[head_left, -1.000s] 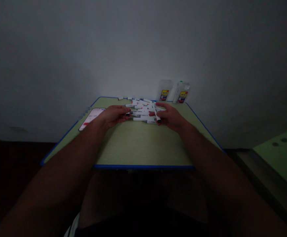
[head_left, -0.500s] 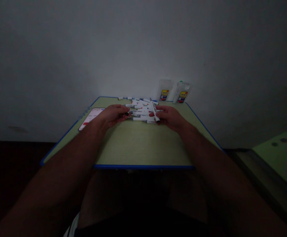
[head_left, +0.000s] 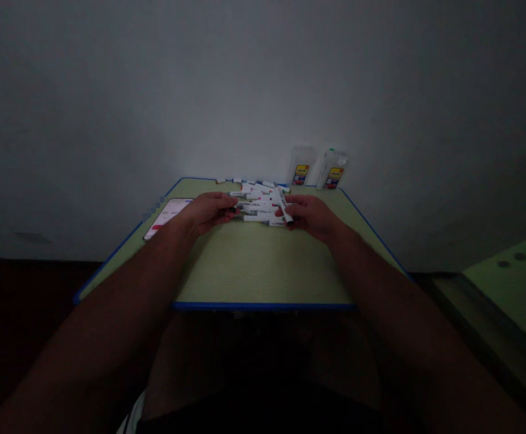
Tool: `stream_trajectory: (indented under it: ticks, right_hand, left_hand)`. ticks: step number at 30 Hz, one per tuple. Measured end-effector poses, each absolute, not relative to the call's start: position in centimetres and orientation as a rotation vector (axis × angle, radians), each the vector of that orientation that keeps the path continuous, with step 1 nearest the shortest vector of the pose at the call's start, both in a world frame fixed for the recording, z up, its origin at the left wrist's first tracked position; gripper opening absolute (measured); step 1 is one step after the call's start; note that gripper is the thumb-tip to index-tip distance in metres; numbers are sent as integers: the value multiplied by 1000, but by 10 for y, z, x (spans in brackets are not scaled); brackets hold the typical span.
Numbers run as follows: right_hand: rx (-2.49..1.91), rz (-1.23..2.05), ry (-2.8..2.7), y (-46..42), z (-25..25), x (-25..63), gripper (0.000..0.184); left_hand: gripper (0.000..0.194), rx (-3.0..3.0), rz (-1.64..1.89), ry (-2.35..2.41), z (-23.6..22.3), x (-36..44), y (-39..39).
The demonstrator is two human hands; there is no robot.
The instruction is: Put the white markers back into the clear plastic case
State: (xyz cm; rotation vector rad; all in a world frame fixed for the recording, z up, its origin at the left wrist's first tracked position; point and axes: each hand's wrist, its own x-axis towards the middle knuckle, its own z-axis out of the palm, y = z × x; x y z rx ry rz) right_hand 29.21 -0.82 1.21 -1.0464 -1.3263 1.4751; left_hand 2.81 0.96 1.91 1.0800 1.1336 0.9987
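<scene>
My right hand (head_left: pixel 308 212) is closed on a white marker (head_left: pixel 282 204) with a black end toward me, held slanting over the right side of a heap of markers (head_left: pixel 258 208). At the heap's left edge, my left hand (head_left: pixel 211 211) is closed in a pinch on a small black marker cap (head_left: pixel 233 209), mostly hidden by the fingers. The heap holds several white markers lying crosswise, some with grey or red parts.
A phone (head_left: pixel 165 220) with a lit screen lies left of my left hand. Two clear plastic cases (head_left: pixel 302 164) with yellow labels stand at the back right against the wall (head_left: pixel 244 90). The pale table (head_left: pixel 263 265) has a blue edge.
The far end of the marker in my right hand has dipped a little toward me. My left hand has hardly moved.
</scene>
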Motion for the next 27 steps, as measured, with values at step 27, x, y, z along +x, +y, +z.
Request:
stream_trajectory:
  ticks: [27]
  right_hand:
    - [-1168, 1193, -1280, 4, 3, 297, 12]
  left_hand:
    - [10, 1075, 1060, 1081, 16, 28, 13]
